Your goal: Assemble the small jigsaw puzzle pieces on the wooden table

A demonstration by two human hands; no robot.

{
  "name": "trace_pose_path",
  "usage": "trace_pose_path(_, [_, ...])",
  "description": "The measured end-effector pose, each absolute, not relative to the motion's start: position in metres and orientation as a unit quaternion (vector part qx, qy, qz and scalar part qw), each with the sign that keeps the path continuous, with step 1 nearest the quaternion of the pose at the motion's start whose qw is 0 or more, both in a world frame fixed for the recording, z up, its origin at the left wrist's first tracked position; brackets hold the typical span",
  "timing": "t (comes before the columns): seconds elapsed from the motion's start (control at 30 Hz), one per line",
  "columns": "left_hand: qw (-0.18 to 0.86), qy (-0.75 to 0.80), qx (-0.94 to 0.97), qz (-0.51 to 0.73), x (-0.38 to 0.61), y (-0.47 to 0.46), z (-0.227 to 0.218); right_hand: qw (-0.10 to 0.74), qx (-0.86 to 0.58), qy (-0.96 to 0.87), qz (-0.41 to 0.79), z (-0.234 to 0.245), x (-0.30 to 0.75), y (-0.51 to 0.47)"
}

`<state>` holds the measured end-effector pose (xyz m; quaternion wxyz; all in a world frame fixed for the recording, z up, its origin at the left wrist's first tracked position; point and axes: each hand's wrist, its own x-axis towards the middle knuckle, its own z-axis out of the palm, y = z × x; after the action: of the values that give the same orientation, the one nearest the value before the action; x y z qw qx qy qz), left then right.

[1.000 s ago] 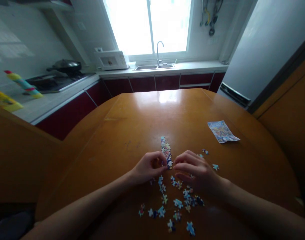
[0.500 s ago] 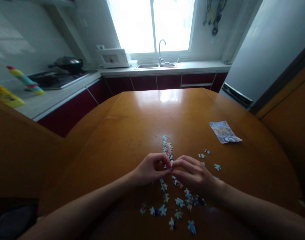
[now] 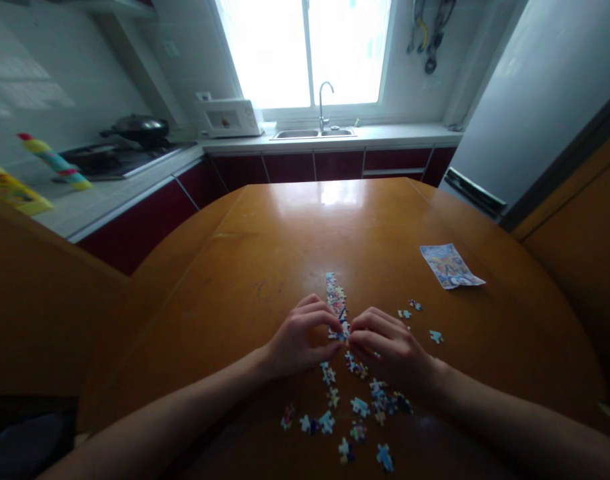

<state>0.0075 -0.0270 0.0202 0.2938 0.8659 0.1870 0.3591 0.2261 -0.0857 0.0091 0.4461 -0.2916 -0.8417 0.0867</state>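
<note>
A narrow strip of joined jigsaw puzzle pieces [image 3: 336, 295] runs away from me on the wooden table. At its near end, my left hand [image 3: 305, 337] curls with thumb and index finger around a small jigsaw piece [image 3: 343, 335]. From the other side, my right hand [image 3: 389, 343] pinches at the same piece, its fingers bent and close together. The fingertips partly cover the piece and the strip's near end. Loose jigsaw pieces [image 3: 361, 407] lie scattered below both hands, some of them overlapping. Several others, such as a light blue piece [image 3: 436, 337], lie to the right.
A creased printed picture sheet [image 3: 451, 265] rests on the right of the wooden table [image 3: 265, 247]. Beyond the table stand a counter with a sink [image 3: 312, 133], a white microwave [image 3: 229, 118] and a stove with a pan [image 3: 139, 127]. A fridge [image 3: 539, 107] is at the right.
Both hands have shifted slightly, and the left thumb and index finger are a little lower and wider around the strip's near end. More of that end shows between the hands.
</note>
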Motion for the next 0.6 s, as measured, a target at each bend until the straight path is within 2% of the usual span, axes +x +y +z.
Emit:
trace_pose_path(0.4, [0.265,0.191,0.883,0.338,0.005,-0.026,0.019,0.44,-0.297,-0.842,0.097,0.009,0.225,-0.084])
trace_pose_path(0.5, [0.216,0.189,0.897,0.337,0.002,-0.016,0.016,0.447,-0.307,-0.835,0.089,0.009,0.227,-0.081])
trace_pose_path(0.6, [0.137,0.271,0.895,0.327,-0.003,-0.001,0.011,0.458,-0.326,-0.823,0.08,0.011,0.231,-0.077])
